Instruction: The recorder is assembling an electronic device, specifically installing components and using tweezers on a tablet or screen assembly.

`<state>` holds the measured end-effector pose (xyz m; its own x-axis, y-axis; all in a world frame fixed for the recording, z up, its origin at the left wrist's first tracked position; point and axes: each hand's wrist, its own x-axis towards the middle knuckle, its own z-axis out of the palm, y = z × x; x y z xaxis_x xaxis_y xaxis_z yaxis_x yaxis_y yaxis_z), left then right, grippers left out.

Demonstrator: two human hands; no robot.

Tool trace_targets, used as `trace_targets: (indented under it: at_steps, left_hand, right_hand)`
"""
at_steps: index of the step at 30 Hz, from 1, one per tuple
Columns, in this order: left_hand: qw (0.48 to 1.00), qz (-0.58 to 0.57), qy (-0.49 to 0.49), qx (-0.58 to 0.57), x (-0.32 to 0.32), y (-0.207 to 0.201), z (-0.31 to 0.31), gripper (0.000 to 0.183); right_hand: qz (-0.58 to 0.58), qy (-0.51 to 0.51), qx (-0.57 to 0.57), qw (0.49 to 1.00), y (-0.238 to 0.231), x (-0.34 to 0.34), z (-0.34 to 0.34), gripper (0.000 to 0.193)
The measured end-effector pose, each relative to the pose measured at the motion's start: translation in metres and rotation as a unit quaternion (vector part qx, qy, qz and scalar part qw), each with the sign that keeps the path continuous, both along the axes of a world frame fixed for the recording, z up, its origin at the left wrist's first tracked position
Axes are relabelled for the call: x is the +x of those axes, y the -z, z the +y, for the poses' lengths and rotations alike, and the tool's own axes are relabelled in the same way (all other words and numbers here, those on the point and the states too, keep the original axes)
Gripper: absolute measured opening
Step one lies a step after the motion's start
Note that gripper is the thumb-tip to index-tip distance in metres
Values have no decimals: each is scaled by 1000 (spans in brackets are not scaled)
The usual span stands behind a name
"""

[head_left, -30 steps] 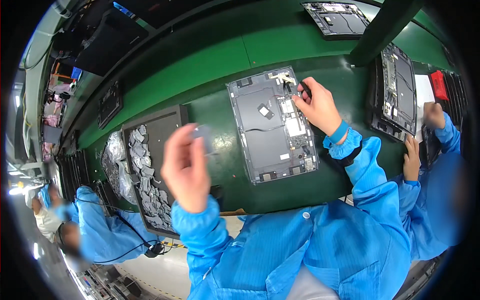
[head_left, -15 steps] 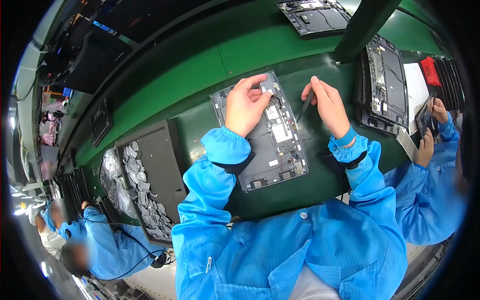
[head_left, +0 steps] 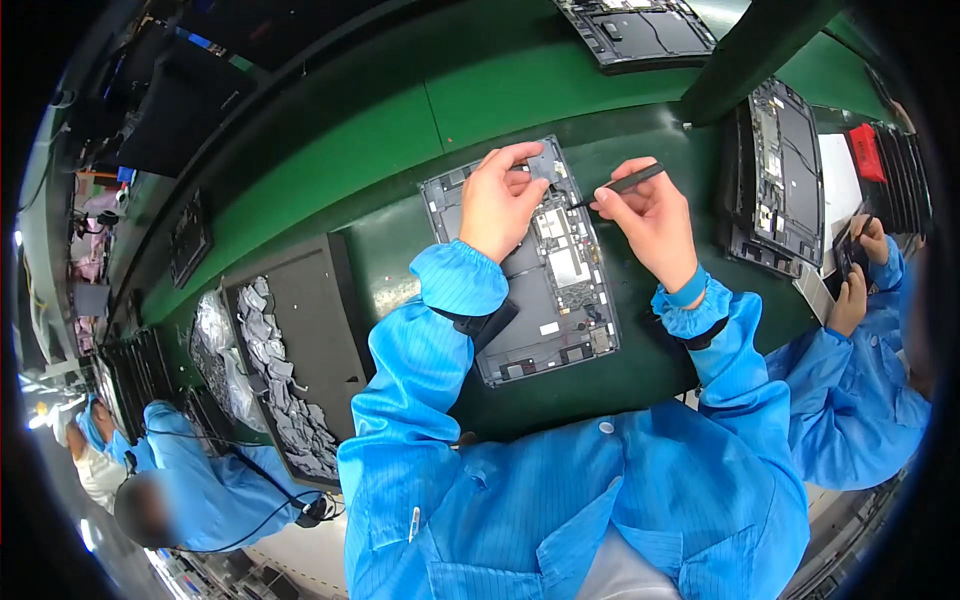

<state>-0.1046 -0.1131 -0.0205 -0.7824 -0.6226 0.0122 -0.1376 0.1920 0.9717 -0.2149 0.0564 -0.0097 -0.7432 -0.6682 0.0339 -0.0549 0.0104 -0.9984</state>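
An opened tablet lies on the green bench before me, its circuit board and battery showing. My left hand is over its upper part, fingers curled and thumb close against them by the board's top end. Whatever is pinched there is too small and hidden to make out. In my right hand are black tweezers, slanting down to the left. Their pointed tip meets or hovers just above the board's upper right edge; I cannot tell which.
A black tray with crumpled grey strips stands at left, beside clear plastic bags. Stacked opened tablets stand at right, by a green post. Another opened tablet lies at the back. A co-worker's hands are at far right.
My right hand has turned and brought the tweezers left, from beside the tablet to the board's edge. The left hand stays at nearly the same place on the tablet.
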Motion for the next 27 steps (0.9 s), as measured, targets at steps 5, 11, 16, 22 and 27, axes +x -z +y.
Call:
trace_targets:
  at_steps: [5,11,16,22,27]
  left_hand:
    - [1000,-19,15,-6,1,-5,-1,41]
    - [999,-21,16,23,1,-4,-1,41]
    - [999,35,-2,24,0,6,1,37]
    - [1000,2,-12,-12,3,-4,6,36]
    - [959,26,-44,-279,13,-17,20,29]
  right_hand:
    - [38,6,37,999,-4,3,-3,27]
    - [38,11,46,998,-7,5,-4,26]
    - [-26,5,8,1000,4,2,-5,25]
    - [-153,-16,-9,988,5,-7,-2,26]
    - [-195,-5,-27,980,9,-10,-2,26]
